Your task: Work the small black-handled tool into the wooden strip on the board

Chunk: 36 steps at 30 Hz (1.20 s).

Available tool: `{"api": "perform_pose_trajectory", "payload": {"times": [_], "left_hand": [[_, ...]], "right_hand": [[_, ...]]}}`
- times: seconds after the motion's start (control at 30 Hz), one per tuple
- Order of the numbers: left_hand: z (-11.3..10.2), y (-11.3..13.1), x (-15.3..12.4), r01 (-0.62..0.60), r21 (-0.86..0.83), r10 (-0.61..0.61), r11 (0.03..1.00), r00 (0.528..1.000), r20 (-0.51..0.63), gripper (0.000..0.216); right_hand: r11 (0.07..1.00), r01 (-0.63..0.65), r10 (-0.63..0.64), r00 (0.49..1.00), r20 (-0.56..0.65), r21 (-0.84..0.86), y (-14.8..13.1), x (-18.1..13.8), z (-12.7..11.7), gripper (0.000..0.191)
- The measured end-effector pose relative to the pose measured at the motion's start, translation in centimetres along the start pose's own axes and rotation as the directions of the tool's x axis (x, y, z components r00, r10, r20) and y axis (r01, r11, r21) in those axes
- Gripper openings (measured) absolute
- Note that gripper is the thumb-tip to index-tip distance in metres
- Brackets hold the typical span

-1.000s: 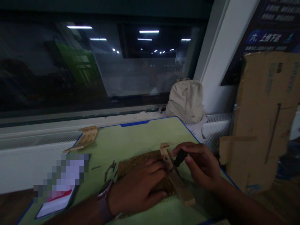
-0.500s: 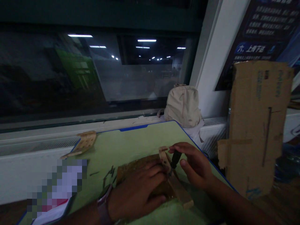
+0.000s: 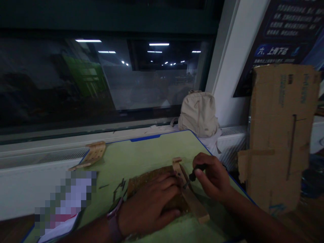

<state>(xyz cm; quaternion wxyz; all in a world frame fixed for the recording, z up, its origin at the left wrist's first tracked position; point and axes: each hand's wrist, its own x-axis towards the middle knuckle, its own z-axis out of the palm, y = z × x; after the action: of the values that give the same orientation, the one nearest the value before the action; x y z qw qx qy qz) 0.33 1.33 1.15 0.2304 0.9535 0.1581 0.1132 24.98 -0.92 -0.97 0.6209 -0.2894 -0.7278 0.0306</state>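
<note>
Before us a pale wooden bar (image 3: 193,201) lies aslant on the green bench (image 3: 157,150). It is narrow and flat, with a short block across its far end and dark holes in the upper part; its near end is squared off. The screwdriver (image 3: 194,174) has a dark handle and a thin metal shaft, which slopes down to the left, its tip at the bar's middle. We cannot make out whether it sits in a screw there.

Under and beside the bar we see a shiny brown sheet (image 3: 138,180), largely covered by our left hand (image 3: 150,199). Left of it lie several dark screws (image 3: 118,186), loosely bunched, with one more just beyond them. At the bench's far left corner rests a curved wooden piece (image 3: 94,153) with holes, and nearer us a paper (image 3: 63,204), mostly blurred out. Past the bench stand a beige backpack (image 3: 197,114), by the window, and a tall cardboard sheet (image 3: 280,141) on the right. Our left fingers hide part of the bar's left edge.

Our left hand lies flat, palm down, fingers stretched to the bar, thumb out on the brown sheet; its grasp is loose. Our right hand (image 3: 212,177), just right of the bar, is curled closed round the screwdriver's handle, thumb against it.
</note>
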Motion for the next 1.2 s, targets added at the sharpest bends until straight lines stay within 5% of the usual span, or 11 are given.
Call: {"api": "perform_pose_trajectory", "payload": {"times": [0.3, 0.63, 0.8, 1.0, 1.2], "left_hand": [[0.1, 0.0, -0.1, -0.016, -0.012, 0.016, 1.000, 1.000, -0.011, 0.040], [0.2, -0.1, -0.2, 0.007, 0.005, -0.007, 1.000, 1.000, -0.005, 0.042], [0.1, 0.0, -0.1, 0.008, -0.005, -0.008, 1.000, 1.000, 0.000, 0.042], [-0.1, 0.1, 0.0, -0.006, -0.014, 0.006, 1.000, 1.000, -0.007, 0.038], [0.1, 0.0, -0.1, 0.019, -0.004, -0.019, 1.000, 1.000, 0.020, 0.043]], "right_hand": [[0.999, 0.025, -0.028, 0.991, 0.128, 0.020, -1.5, 1.4, -0.5, 0.035], [0.999, -0.040, 0.042, 0.996, -0.075, 0.022, 0.0, 0.3, 0.2, 0.020], [0.994, 0.000, 0.003, 1.000, -0.027, 0.109, -0.6, 0.3, -0.3, 0.020], [0.949, -0.145, 0.119, 0.987, 0.107, 0.280, -1.4, 0.8, -0.2, 0.017], [0.992, -0.055, 0.059, 0.998, -0.028, 0.115, -0.4, 0.9, -0.3, 0.016]]}}
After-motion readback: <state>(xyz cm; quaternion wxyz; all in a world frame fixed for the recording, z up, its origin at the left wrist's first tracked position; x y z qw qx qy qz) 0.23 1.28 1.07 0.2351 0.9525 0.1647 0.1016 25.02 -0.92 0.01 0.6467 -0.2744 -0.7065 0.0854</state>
